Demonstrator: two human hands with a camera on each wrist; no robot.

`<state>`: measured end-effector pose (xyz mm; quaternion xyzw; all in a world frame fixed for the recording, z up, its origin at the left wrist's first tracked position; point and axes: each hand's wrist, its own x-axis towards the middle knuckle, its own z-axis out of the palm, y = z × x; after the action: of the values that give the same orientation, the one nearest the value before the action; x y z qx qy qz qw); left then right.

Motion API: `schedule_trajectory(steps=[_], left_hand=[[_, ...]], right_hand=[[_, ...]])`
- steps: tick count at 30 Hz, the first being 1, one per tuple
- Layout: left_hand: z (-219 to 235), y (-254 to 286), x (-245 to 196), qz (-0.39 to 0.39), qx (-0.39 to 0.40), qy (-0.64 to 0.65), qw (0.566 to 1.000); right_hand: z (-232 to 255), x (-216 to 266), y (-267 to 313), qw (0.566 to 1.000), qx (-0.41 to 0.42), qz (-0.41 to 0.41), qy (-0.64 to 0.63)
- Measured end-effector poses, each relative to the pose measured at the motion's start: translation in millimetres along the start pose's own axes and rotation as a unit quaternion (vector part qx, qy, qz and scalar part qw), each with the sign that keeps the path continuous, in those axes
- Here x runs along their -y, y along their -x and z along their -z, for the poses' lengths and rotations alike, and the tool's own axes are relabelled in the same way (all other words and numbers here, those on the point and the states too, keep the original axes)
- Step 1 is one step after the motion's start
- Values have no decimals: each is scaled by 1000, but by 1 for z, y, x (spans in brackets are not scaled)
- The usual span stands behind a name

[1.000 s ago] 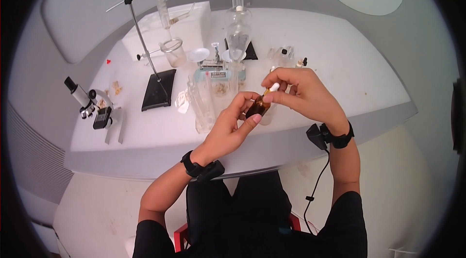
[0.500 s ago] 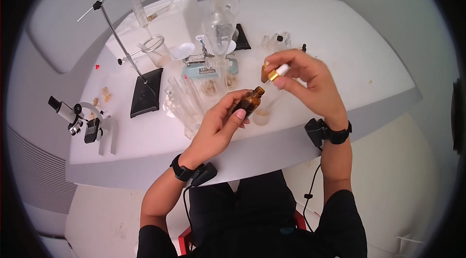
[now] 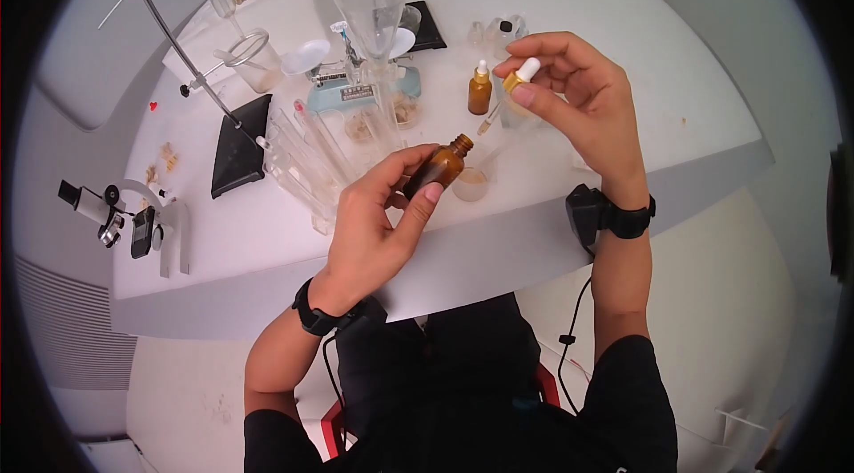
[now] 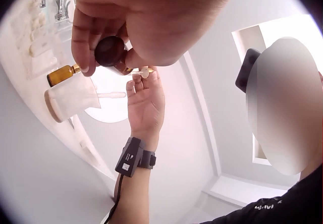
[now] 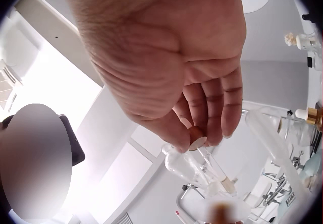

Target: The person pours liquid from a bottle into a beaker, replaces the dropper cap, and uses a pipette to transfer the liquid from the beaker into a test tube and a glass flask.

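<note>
"White tabletop (image 3: 663, 121) and grey walls are seen; what is held over it?"

"An uncapped amber glass bottle (image 3: 440, 167) is gripped, tilted, by the curled fingers and thumb of the left hand (image 3: 378, 215)."

"And by the right hand (image 3: 587, 104)?"

"A dropper cap (image 3: 520, 77) with a white bulb and gold collar is pinched, its glass pipette pointed down, the tip held near the bottle's mouth but apart from it."

"What is placed nearby?"

"A capped amber dropper bottle (image 3: 479, 92) is stood upright beyond the pipette; a blue balance scale (image 3: 365, 92) is set farther left."
</note>
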<state>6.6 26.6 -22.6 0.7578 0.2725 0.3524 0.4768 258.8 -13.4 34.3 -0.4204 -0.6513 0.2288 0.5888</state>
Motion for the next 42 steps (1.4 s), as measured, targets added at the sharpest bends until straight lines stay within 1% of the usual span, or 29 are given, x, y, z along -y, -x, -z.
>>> schedule_trajectory(steps=[1, 2, 3, 8, 12, 15, 17, 18, 20, 22, 24, 29, 33, 39, 42], left_hand=[[2, 0, 0, -3, 6, -36, 999], [2, 0, -4, 14, 0, -51, 999], [2, 1, -6, 16, 2, -50, 999], [1, -1, -6, 8, -12, -100, 995], [-1, -3, -8, 24, -4, -120, 993], [-4, -4, -9, 26, -13, -133, 991], [-9, -5, -4, -31, -63, -119, 990], [-10, -5, -4, -31, -60, -119, 991], [-11, -5, -3, -37, -80, -115, 989], [-9, -4, -5, -36, -72, -130, 988], [-8, -4, -6, -34, -63, -145, 987], [-8, -3, -7, -53, -71, -170, 982], [-8, -3, -5, -54, -69, -169, 982], [-7, -2, -4, -65, -68, -179, 979], [-6, -2, -4, -68, -69, -179, 979]], right_hand=[[0, -1, 0, 1000, -1, -3, -1], [0, -3, 1, 999, 10, 6, 31], [1, -3, 1, 998, 21, 15, 62], [0, -5, 1, 994, 27, 14, 104], [-4, -7, 1, 990, 21, 17, 135], [-3, -10, 1, 990, 33, 28, 132], [-2, -9, 1, 990, 42, 18, 130], [-2, -8, 2, 990, 54, 8, 129], [-5, -11, 3, 992, 37, 13, 121], [-5, -13, 2, 993, 21, 18, 113], [-3, -13, 2, 993, 31, 19, 110], [-3, -18, 2, 991, 35, 28, 129], [-3, -19, 3, 991, 42, 30, 124], [-5, -18, 4, 993, 58, 2, 102], [-5, -19, 4, 993, 58, 3, 102]])
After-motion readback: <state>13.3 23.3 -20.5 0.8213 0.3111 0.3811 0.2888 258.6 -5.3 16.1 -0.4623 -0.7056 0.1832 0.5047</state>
